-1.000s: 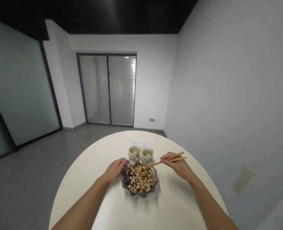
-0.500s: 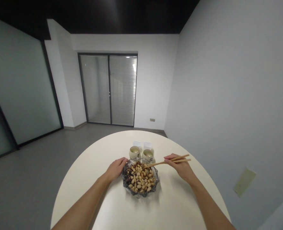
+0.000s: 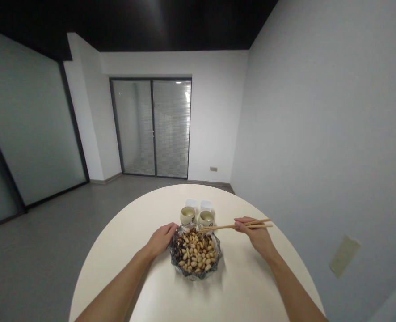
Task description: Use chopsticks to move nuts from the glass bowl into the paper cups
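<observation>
A clear glass bowl (image 3: 218, 257) with a scalloped rim stands on the table, filled with pistachios (image 3: 198, 261) and dark seeds (image 3: 179, 243). My left hand (image 3: 162, 239) lies against the bowl's left side, its fingers curled at the rim. My right hand (image 3: 256, 235) is closed around a pair of wooden chopsticks (image 3: 225, 227), to the right of the bowl. The chopstick tips reach over the far part of the nuts, close together; whether anything is pinched between them is too small to tell.
Two small cups, one on the left (image 3: 187, 215) and one on the right (image 3: 206, 218), stand just behind the bowl. Beyond them are two small white dishes (image 3: 191, 203). The round cream table (image 3: 117, 250) has a curved edge, with a wall (image 3: 318, 134) to the right.
My right hand has shifted slightly to the right with the chopsticks, which lie a little flatter over the bowl. My left hand stays at the bowl's rim.
</observation>
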A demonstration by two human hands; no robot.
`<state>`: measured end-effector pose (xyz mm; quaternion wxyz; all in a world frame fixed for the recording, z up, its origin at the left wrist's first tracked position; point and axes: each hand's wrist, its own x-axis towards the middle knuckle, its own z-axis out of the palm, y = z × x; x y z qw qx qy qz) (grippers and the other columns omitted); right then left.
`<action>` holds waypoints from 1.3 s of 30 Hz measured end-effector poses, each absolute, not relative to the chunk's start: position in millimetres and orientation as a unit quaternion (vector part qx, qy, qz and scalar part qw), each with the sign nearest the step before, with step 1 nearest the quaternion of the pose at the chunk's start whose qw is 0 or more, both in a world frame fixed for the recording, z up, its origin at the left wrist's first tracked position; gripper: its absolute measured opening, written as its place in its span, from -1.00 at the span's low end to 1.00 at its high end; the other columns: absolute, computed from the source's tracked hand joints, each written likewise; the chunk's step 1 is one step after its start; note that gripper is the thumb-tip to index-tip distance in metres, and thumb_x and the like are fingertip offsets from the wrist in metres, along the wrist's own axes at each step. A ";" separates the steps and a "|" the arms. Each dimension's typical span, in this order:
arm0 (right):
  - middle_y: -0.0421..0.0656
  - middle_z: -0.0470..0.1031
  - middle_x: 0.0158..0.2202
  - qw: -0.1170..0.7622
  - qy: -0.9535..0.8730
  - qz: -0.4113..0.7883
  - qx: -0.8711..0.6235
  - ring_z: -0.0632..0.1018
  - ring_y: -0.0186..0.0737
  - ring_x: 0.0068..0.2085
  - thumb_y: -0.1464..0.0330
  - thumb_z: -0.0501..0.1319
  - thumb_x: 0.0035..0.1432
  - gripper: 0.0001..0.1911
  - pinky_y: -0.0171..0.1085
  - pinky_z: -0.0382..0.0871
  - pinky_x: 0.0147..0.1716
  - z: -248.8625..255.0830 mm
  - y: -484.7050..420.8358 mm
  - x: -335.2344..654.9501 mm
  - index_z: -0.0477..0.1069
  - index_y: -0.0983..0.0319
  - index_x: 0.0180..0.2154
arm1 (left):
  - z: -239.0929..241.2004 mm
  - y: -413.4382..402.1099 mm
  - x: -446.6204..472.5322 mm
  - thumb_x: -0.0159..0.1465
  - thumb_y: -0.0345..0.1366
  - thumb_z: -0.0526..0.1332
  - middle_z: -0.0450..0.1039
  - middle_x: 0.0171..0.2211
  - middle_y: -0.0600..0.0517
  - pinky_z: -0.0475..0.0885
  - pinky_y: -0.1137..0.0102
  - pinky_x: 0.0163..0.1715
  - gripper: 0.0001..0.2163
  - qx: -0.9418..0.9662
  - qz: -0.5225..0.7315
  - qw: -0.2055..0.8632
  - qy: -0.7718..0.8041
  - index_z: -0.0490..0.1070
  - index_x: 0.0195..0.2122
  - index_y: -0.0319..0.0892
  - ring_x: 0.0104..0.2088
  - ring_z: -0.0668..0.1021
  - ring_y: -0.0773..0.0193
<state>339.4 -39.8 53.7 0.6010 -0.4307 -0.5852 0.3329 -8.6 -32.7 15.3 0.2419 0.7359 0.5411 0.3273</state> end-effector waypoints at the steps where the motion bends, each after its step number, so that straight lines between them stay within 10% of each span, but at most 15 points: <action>1: -0.07 0.60 -0.44 0.607 -0.574 0.343 -0.429 0.61 -0.11 -0.40 0.05 0.49 -0.19 -0.59 -0.11 0.61 -0.34 53.9 -39.8 338.4 0.64 0.24 -0.40 | 15.4 -32.8 -8.6 0.36 0.05 -0.12 0.60 -0.20 -0.01 0.36 0.34 -0.10 -0.53 0.736 0.327 0.241 0.541 0.51 -0.22 -0.10 -0.17 0.53 0.11; 39: -0.11 0.61 -0.37 0.632 -0.498 0.433 -0.407 0.64 -0.11 -0.31 0.12 0.51 -0.17 -0.61 -0.12 0.64 -0.26 46.5 -35.1 340.4 0.61 0.24 -0.33 | 17.7 -35.9 -8.4 0.37 0.07 -0.17 0.60 -0.23 -0.02 0.37 0.35 -0.15 -0.46 0.737 0.325 0.244 0.539 0.53 -0.24 -0.12 -0.18 0.54 0.11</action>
